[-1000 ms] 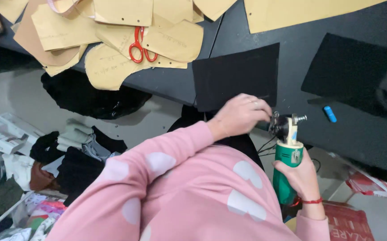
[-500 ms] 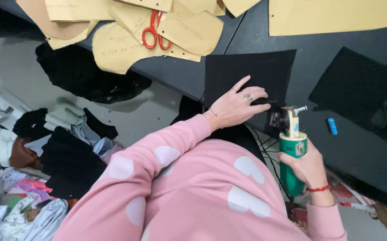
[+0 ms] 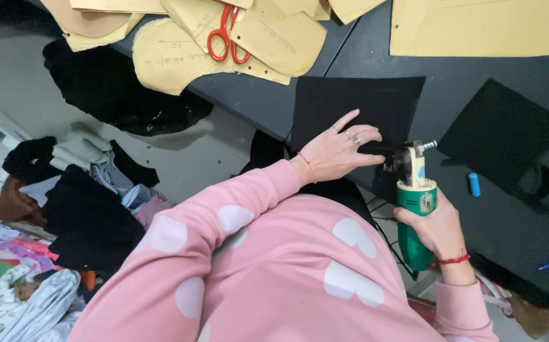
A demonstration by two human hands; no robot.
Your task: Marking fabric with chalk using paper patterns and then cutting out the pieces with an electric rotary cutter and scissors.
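- A heap of mixed clothing (image 3: 53, 209) lies on the floor at the far left, below the table edge.
- A dark bundle of black cloth (image 3: 116, 95) sits on the floor just under the table's near edge.
- Tan paper pattern pieces (image 3: 179, 44) overlap on the grey table (image 3: 255, 101), and a pair of red-handled scissors (image 3: 227, 35) rests on top of them.
- The left hand (image 3: 334, 152) lies flat, fingers spread, pressing on the near part of a black fabric piece (image 3: 363, 104) that sits at the table edge; it grasps nothing, only holds the fabric down.
- The green electric cutter (image 3: 415, 209) stands just right of the left hand's fingertips, its metal head at the near right corner of the black fabric piece.
- The right hand (image 3: 436, 231) is clenched around the cutter's green body, a red thread band at the wrist.
- A small blue cylinder (image 3: 474, 184) lies on the table just right of the cutter.
- A second black fabric piece (image 3: 502, 130) lies flat farther right, apart from the first.
- A large tan paper sheet (image 3: 483, 28) covers the far right of the table.
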